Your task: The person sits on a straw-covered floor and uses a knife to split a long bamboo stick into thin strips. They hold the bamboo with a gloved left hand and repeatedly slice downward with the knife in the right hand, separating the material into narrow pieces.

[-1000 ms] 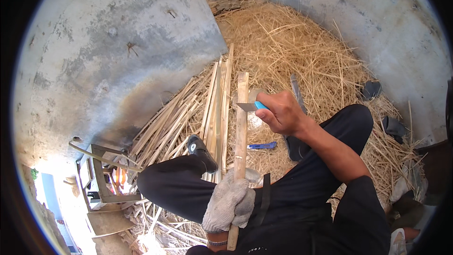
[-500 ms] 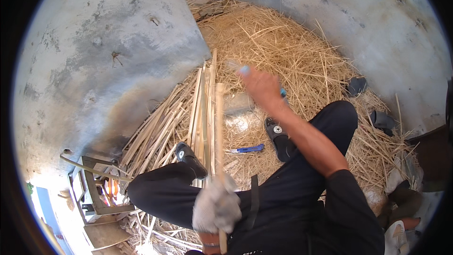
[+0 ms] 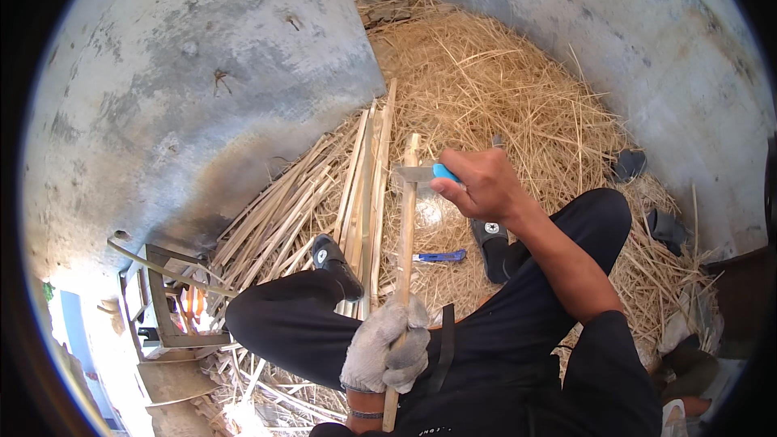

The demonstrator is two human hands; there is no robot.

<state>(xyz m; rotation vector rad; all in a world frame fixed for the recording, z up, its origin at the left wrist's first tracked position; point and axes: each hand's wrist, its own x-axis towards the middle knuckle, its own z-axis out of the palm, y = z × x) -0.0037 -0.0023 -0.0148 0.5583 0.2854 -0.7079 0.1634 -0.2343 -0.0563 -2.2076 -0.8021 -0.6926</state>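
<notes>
My left hand point(image 3: 385, 346), in a pale grey work glove, is closed round the lower part of a long, thin bamboo strip point(image 3: 406, 239). The strip points away from me between my legs, its lower end sticking out below the glove. In my bare right hand point(image 3: 488, 184) is a knife point(image 3: 418, 173) with a bright blue handle. Its flat blade lies across the strip a little short of the far tip; whether the edge bites into it I cannot tell. A blue box cutter point(image 3: 439, 256) lies on the ground just right of the strip.
Several split strips point(image 3: 275, 210) are piled on the left, some running beside my left foot point(image 3: 336, 267). Shavings point(image 3: 502, 89) cover the ground ahead. Plastered walls point(image 3: 218, 89) curve round. A wooden frame point(image 3: 166, 307) stands at lower left; dark slippers point(image 3: 630, 165) lie right.
My right hand has come nearer to me and slightly right, and the knife blade now shows clearly across the strip. The strip has shifted a little right; the whole view has also shifted.
</notes>
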